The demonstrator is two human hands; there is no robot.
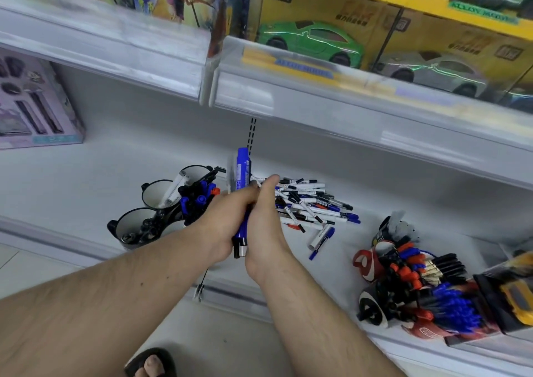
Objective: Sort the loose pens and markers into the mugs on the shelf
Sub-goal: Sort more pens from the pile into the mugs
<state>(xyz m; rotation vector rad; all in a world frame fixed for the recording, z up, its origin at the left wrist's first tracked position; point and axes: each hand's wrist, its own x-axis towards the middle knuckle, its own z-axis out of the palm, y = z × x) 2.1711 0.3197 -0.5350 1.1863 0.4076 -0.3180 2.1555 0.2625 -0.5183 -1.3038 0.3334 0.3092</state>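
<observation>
Upper shelf (317,99): boxed toy cars (311,40) behind a clear rail. Lower shelf (86,174): lilac gift box (34,102) at far left; loose pile of pens (311,203), white-barrelled with black, blue and red caps, just right of both hands. Mugs (161,194): three black ones with white insides, left of the hands; one held a white marker leaning on its rim, another black items; blue- and black-capped markers bunched beside them. Red cups (372,264) at right, crammed with red, blue and black pens. Blue marker (241,174): long axis near upright, cap end up, above the shelf between mugs and pile. Left hand (227,223) and right hand (265,220): fingers curled round its barrel.
</observation>
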